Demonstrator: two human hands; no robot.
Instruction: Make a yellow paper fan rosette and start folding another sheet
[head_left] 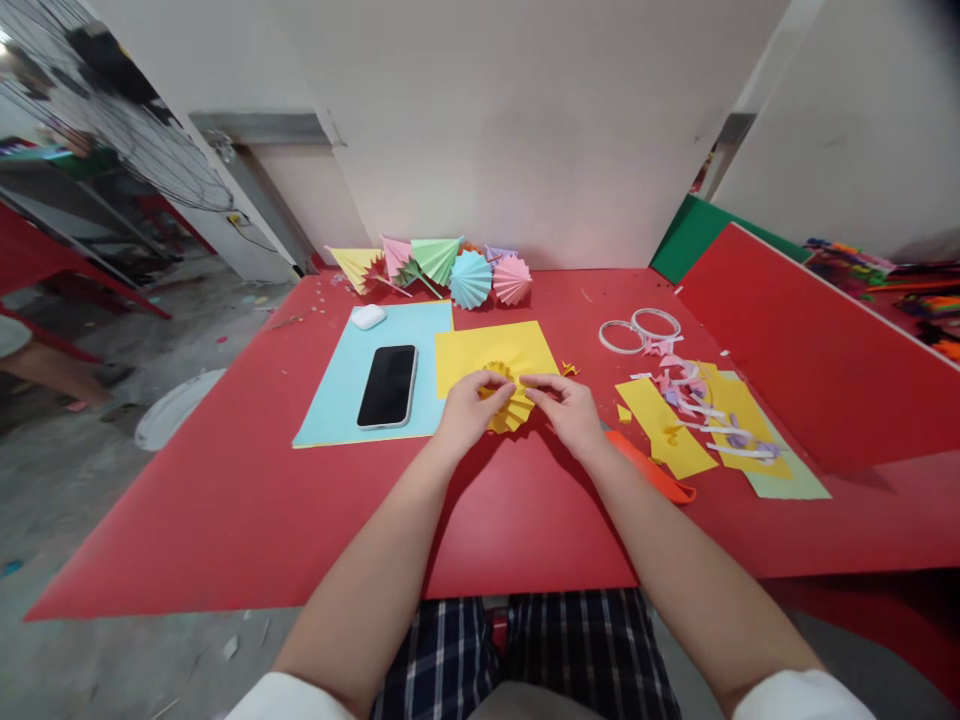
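Note:
A round, pleated yellow paper fan (511, 414) is between my two hands, above the red table. My left hand (480, 400) pinches its left side with thumb and fingers. On the other side my right hand (561, 402) has its thumb and fingertips closed at the fan's right edge. The fingers cover part of the pleats. Just behind the fan lies a flat yellow paper sheet (495, 350), partly over a light blue sheet (330, 400). Beside my right forearm rests an orange tool (652, 470), partly hidden by the arm.
A phone (388, 386) and a white case (368, 317) lie on the blue sheet. Folded paper umbrellas (471, 279) line the back by the wall. Tape rolls (655, 323), yellow paper strips (667, 430) and pink and purple scraps are at right, below a slanted red panel (832, 370).

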